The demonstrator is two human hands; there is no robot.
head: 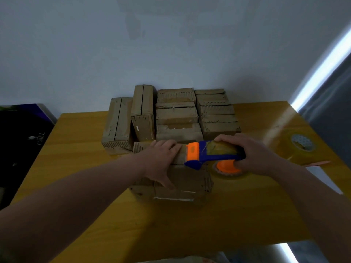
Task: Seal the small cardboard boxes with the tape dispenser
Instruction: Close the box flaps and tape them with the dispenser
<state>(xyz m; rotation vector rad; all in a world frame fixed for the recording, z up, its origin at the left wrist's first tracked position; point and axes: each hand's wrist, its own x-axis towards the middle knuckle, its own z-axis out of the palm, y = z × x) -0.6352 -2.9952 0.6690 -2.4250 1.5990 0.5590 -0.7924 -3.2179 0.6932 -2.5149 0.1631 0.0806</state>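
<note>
left hand: on my feed the left hand (161,154) lies palm down on top of the small cardboard box (182,184), fingers straight and spread toward its far side, thumb reaching down the near face. it presses and grips nothing.
right hand: the right hand (253,154) is clamped round the tape dispenser (212,151), fingers over the top and curled underneath by the orange hub.
tape dispenser: blue body, orange nose. i see the nose resting on the box's top, just beside the left hand's fingertips, with the body lying out past the box's right end. the loaded roll (228,170) of clear tape sits under it on the hub. whether tape is stuck to the box i cannot tell.
small cardboard box: worn and brown, at the middle of the surface (190,230), long side toward me, with pale scraps on its near face.
stacked boxes: the stacked boxes (176,112) crowd the middle of the far edge, touching one another. those on the left lie lengthwise, those on the right are piled in rows, and the nearest sit just behind the box under the hands.
spare roll: a spare roll (301,147) of clear tape lies flat near the right edge, toward the far right corner, apart from the right hand.
surface: yellow wood grain, with a pale streak of light across the far right corner.
surroundings: a pale wall (171,44) rises behind the far edge. a dark carton (24,141) with pale lettering sits beyond the left edge, too dim for me to read surely.
</note>
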